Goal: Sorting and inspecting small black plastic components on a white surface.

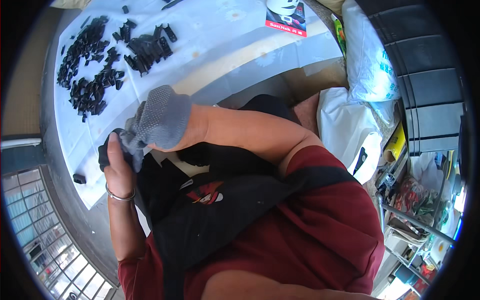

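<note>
My left hand [119,172], bare with a silver bracelet at the wrist, is closed with its thumb up around a black piece [103,156]. Much of that piece lies behind the hand, so its exact kind does not show. Against it from the right comes my right hand [157,120], in a grey knitted glove with light dots. Its gloved fingers curl down beside the left thumb; what they grip is hidden. Beyond both hands, piles of small black plastic parts [90,92] lie on the white flowered tablecloth [215,45]. Longer black parts [147,50] form a heap beside them.
A single black part [79,178] lies near the table's left edge. At the far right of the table, a white round object [284,6] stands on a red and black card [290,25]. White bags [345,125], dark stacked crates [425,75] and a metal rack [415,220] fill the right side.
</note>
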Demonstrator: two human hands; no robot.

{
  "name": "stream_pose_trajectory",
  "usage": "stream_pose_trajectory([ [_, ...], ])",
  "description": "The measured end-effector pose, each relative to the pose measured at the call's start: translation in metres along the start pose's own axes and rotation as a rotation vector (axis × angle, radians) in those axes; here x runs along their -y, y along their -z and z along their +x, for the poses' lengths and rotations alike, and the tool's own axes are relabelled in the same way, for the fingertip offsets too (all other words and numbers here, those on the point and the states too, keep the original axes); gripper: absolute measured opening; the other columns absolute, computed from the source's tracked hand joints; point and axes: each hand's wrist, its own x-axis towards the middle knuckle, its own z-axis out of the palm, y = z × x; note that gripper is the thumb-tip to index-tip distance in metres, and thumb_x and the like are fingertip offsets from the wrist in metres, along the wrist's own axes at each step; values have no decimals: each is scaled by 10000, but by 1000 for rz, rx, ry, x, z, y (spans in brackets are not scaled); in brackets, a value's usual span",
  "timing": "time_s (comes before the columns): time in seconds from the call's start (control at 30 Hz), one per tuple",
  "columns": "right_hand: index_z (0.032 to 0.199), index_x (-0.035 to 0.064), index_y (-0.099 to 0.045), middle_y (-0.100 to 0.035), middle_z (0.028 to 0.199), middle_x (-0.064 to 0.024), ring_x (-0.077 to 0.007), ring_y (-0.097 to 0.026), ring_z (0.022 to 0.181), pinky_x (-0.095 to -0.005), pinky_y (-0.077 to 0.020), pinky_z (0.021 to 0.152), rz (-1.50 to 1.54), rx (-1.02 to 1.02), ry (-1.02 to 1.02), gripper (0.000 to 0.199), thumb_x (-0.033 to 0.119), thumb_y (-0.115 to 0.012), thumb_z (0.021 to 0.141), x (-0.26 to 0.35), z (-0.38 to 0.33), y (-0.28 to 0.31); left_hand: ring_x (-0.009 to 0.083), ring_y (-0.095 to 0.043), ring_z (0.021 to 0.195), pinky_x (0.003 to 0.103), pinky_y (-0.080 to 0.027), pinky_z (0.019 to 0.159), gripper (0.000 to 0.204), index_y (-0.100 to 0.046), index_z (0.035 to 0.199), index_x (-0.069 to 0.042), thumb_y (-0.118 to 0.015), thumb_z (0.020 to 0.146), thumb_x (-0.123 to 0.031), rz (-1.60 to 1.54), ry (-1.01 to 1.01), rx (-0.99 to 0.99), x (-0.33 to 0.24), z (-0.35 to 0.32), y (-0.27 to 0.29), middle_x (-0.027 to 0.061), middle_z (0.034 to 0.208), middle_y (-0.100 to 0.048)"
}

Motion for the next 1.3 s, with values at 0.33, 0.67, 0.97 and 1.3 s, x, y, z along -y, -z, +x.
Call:
stream_pose_trajectory([
  [0.33, 784, 126, -555, -560, 701, -40, -253, -547, 643, -372, -417, 574, -80, -230, 63, 119, 207, -552, 697, 7, 1, -11, 229, -517, 1026, 328, -367, 921, 380, -496, 1120, 15, -371, 913, -277, -1085, 367, 453, 13, 4, -4, 110, 1114, -555],
  [0.67, 860, 101, -598, -589, 770, -67, -252, -567, 743, -370, -441, 653, 21, -189, 60, 205, 207, -605, 685, 5, -5, 6, 105, -434, 544, 263, -352, 504, 373, -538, 742, -35, -368, 912, -320, -184, 158, -110, 4, 1, -7, -1, 614, -491],
  [0.97, 956, 96, -584, -595, 883, -50, -259, -560, 827, -374, -437, 710, -104, -123, 69, 277, 198, -606, 700, 0, -9, -10, 161, -492, 621, 316, -405, 584, 427, -579, 831, 5, -370, 907, -359, 301, -15, -54, -23, -11, 1, 54, 669, -545],
  [1.3, 866, 116, -617, -607, 883, -21, -218, -560, 779, -347, -427, 680, -249, -34, 57, 207, 138, -653, 664, 10, -6, 10, 74, -389, 425, 215, -311, 408, 453, -553, 683, -33, -345, 932, -349, -32, -110, 139, -20, -5, 6, -8, 519, -473],
])
